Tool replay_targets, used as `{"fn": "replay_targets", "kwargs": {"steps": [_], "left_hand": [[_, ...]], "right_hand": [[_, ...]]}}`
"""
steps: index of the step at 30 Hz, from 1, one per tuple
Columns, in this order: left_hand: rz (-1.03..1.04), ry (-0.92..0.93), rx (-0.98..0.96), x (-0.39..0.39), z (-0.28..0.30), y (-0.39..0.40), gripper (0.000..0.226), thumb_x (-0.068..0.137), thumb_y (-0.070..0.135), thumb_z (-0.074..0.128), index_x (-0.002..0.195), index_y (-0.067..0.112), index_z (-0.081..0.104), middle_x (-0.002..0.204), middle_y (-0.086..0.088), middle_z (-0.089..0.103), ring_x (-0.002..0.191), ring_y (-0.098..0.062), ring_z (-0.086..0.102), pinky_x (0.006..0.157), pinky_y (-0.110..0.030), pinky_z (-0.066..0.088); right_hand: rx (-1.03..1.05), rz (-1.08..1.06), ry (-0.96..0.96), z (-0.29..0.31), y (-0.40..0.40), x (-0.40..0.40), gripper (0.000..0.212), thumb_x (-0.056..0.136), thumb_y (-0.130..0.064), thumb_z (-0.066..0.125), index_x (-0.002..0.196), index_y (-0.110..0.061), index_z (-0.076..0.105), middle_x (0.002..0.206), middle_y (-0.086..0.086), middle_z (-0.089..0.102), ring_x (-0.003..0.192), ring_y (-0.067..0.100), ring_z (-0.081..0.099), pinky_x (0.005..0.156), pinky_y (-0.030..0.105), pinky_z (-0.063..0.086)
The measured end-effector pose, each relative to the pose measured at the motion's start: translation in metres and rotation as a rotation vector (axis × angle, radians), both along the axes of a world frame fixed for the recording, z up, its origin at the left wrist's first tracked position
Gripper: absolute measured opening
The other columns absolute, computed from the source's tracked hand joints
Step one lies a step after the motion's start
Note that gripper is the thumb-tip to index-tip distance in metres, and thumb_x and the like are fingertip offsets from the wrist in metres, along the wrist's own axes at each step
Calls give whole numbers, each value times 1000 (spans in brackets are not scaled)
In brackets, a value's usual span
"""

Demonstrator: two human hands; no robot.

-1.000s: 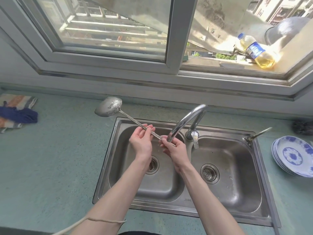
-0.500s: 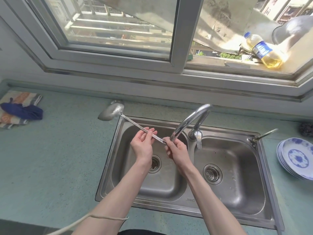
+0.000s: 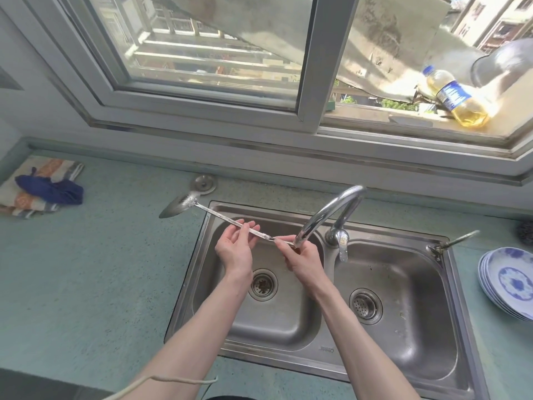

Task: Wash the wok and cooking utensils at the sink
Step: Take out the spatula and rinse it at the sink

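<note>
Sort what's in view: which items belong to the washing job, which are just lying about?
In use: long steel ladle, left hand, right hand, curved chrome faucet, steel double sink.
Lying about: blue-patterned plate stack, yellow oil bottle, blue cloth, round metal drain plug.

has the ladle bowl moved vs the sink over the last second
Yes. The ladle bowl has dropped lower, closer to the sink back-left corner; both hands are on its handle.

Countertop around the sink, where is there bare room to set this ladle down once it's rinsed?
The countertop is bare between the folded cloths and the sink. Right of the sink it is crowded: stacked blue-patterned plates fill that corner. The right basin is also bare.
</note>
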State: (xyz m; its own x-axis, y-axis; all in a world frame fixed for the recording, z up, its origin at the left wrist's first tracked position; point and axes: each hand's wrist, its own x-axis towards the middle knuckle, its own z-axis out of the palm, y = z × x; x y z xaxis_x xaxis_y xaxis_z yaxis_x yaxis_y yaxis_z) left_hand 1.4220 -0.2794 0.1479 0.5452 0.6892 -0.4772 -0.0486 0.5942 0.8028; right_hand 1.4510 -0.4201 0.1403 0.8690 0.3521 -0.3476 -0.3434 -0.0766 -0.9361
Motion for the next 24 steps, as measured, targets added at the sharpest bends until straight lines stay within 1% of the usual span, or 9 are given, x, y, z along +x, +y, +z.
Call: {"fn": "replay_targets", "kwargs": {"steps": [2,4,6,9,13,16,18,21,24], "left_hand": [[-17,25,0,-3,-5,-2,14,102,5,60,109,-7,61,103,-22,74,82,-20,77,72,-27,62],[-43,49,3,-6,-12,-4,13,102,6,60,103,-7,62,101,-23,75,84,-22,78,70,-27,62],[-60,64,2,-7,-19,-3,19,102,6,61,108,-12,61,103,-26,75,88,-26,77,72,-27,62],[-77,68,-30,-6,-27,-8,21,101,2,60,115,-13,57,107,-29,73,84,-24,77,72,-28,62],[-175,73,-18,-10,-30,-34,12,100,2,62,109,-6,58,104,-26,73,81,-20,77,68,-25,61],[-249,72,-27,-13,-30,-54,10,98,1,65,103,-6,61,102,-26,75,88,-26,76,70,-26,62],[-302,59,-45,-14,-27,-64,12,96,2,68,102,-6,62,100,-25,76,92,-29,76,73,-28,62],[-371,47,-84,-13,-21,-75,7,97,6,68,97,1,62,100,-22,77,89,-24,77,75,-29,63],[-408,11,-109,-8,-19,-78,13,100,9,65,112,3,61,105,-23,76,90,-26,77,75,-30,62]], "right_hand": [[-2,-15,10,-3,-8,-4,10,101,-18,67,103,-12,75,61,-3,48,53,11,38,50,23,32],[6,-25,12,-3,-18,-11,14,102,-20,65,101,-8,73,64,2,48,54,12,38,50,24,31],[-9,-49,-15,-1,-30,-20,18,102,-21,65,100,-5,72,66,3,53,56,12,42,51,22,34],[-72,-78,-49,-2,-52,-29,12,101,-19,67,103,-12,76,69,1,62,63,10,52,57,20,43],[-242,-50,-84,-13,-77,-33,12,99,-20,67,90,-20,76,71,-1,68,66,11,58,65,30,47],[-478,-23,-221,-13,-91,-30,26,98,-34,68,75,-23,69,62,-13,62,59,2,52,64,23,43],[-569,-23,-308,-11,-102,-29,34,98,-37,69,69,-20,67,57,-14,57,56,4,49,60,19,38],[-574,-56,-349,-12,-121,-34,35,99,-38,67,70,-18,70,57,-8,55,54,6,42,57,22,35],[-536,-84,-333,-10,-136,-41,33,101,-34,65,71,-23,72,55,-8,54,51,5,38,55,24,33]]}}
